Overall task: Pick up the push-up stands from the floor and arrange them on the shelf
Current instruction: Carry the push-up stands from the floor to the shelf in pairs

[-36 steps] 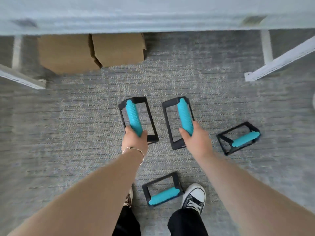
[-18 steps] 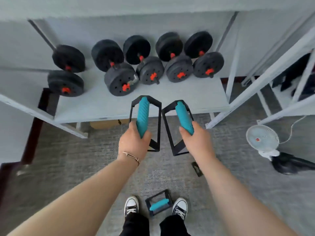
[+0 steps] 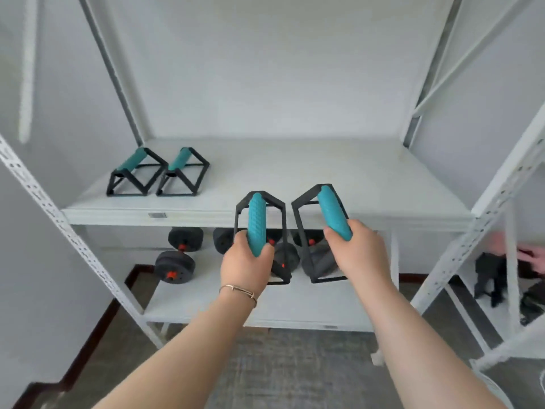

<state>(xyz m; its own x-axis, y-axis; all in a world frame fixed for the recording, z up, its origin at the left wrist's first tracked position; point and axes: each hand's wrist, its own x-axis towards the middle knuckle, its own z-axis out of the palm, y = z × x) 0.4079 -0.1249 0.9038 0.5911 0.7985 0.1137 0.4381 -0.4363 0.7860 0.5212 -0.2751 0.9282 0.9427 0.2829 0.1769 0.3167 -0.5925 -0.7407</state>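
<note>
- The left hand [image 3: 246, 265] is wrapped around the near end of a teal grip, holding one push-up stand [image 3: 259, 228] in the air in front of the shelf's front edge.
- The right hand [image 3: 355, 253] grasps the near end of a second teal grip the same way, holding the other push-up stand [image 3: 323, 231] just beside the first; the two black frames are close together but I cannot tell whether they touch.
- Both held stands hang with their frames pointing down and away, level with the front edge of the upper shelf [image 3: 339, 178].
- Two more stands [image 3: 157, 174] sit upright side by side near the back left corner of that shelf, their frames just beside each other.
- The right half of the upper shelf is bare.
- Black dumbbells [image 3: 177, 255] with red collars lie on the lower shelf [image 3: 191, 302], partly hidden behind the hands and held frames.
- A thin bracelet [image 3: 239, 290] circles the left wrist.
- Grey carpet [image 3: 295, 367] covers the floor below the arms.
</note>
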